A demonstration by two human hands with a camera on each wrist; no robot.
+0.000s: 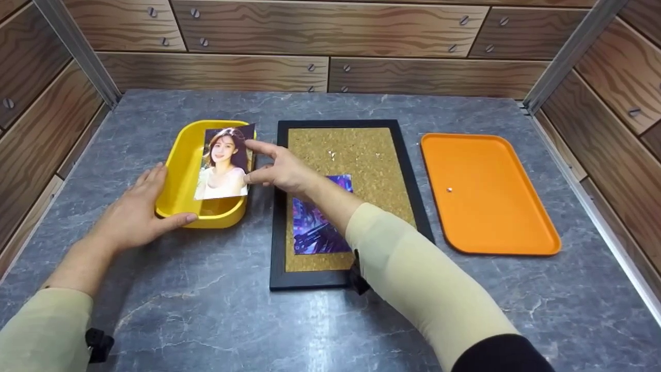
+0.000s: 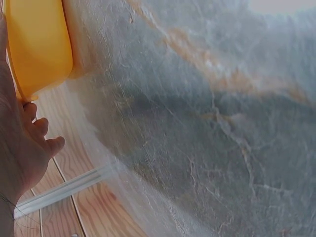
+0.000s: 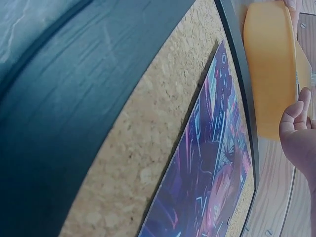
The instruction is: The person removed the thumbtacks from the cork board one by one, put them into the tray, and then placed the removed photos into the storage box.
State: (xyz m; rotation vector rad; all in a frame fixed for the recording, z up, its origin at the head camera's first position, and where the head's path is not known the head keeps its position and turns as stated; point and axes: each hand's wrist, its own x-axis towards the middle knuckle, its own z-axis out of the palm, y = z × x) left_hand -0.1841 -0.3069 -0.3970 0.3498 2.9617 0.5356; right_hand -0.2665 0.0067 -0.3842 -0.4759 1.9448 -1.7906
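Note:
A deep yellow plastic bin stands on the left part of the table. My left hand holds its near left corner, fingers along the left wall and thumb at the front rim. Over the bin is a photo print of a person in a white top, tilted, its right edge by the bin's right rim. At that edge, the thumb and forefinger of my right hand grip the print. Under my right forearm, a purple-blue picture card lies on the corkboard, partly hidden by the arm.
The corkboard has a black frame and bears small shiny pins near its top. To the right lies an orange tray with one small shiny pin on it. Wood-patterned panels wall in the grey marbled table.

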